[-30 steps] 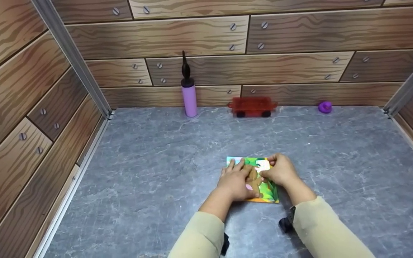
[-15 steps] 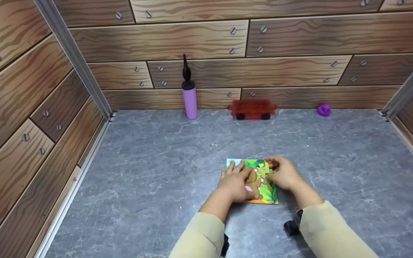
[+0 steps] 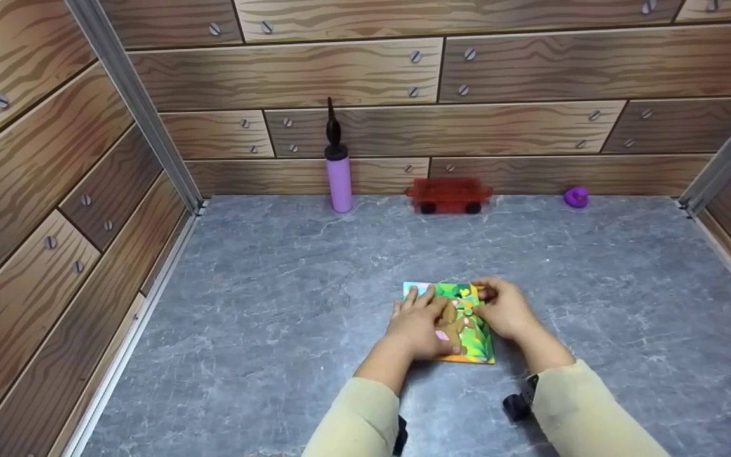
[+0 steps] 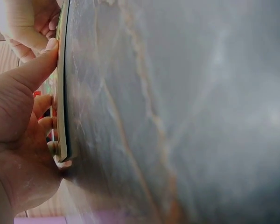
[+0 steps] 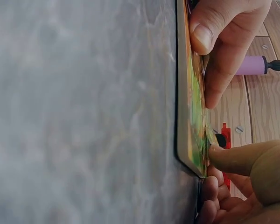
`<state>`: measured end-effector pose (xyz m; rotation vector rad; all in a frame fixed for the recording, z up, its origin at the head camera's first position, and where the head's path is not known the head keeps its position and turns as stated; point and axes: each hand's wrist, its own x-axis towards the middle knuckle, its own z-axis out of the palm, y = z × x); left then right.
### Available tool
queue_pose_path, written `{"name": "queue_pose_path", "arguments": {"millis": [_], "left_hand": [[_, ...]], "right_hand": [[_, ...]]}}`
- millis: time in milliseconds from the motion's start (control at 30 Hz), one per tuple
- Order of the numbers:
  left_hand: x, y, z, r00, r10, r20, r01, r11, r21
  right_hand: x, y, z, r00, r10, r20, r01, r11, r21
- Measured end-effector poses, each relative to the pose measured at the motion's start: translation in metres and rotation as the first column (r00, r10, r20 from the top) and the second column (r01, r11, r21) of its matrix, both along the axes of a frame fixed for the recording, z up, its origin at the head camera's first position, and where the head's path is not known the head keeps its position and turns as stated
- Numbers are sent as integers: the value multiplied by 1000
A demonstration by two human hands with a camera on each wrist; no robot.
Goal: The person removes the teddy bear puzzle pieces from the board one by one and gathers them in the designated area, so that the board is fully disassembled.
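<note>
A jigsaw puzzle board (image 3: 478,349) lies flat on the grey surface, its bright picture showing a brown animal among green leaves. My left hand (image 3: 417,325) rests across its left half with fingers spread, thumb near the lower edge. At the upper right of the board, my right hand (image 3: 506,312) pinches a puzzle piece (image 3: 465,293) with green and yellow on it. In the right wrist view, the right thumb (image 5: 221,156) lies over the piece, with the fingers curled below at the board's corner. The left hand covers much of the picture.
Along the back wall stand a purple hand pump (image 3: 339,181) with a black nozzle, a translucent red toy wagon (image 3: 448,193) and a purple rubber duck (image 3: 576,197). Wood-print walls (image 3: 353,73) enclose the grey marbled surface (image 3: 276,304) at the back and sides.
The white patch at the board's upper right has given way to green and yellow print. My right hand has shifted slightly right; the left hand stays on the board.
</note>
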<state>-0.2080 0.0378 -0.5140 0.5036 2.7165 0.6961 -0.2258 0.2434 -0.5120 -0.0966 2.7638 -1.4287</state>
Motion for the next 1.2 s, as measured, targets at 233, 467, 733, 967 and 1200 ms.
{"name": "queue_pose_path", "arguments": {"millis": [233,467,733,967,1200], "left_hand": [[-1,0,0,1000,9,5,-9,1000,1],[0,2,-2,1000,5,7,-5,1000,6],[-1,3,-1,1000,-2,12,2,1000,8],[0,1,-1,1000,-2,19,2,1000,12],[1,-1,-1,1000,6,22,-6,1000,20]], "right_hand": [[-2,6,3,1000,-20,-18,20,1000,14],[-5,18,9,999,-48,-18,49,998,38],[-10,30,14,995,-88,-38,90,995,44],[-14,39,13,990,-138,19,137,988,65],[-18,46,9,986,-162,29,160,984,77]]}}
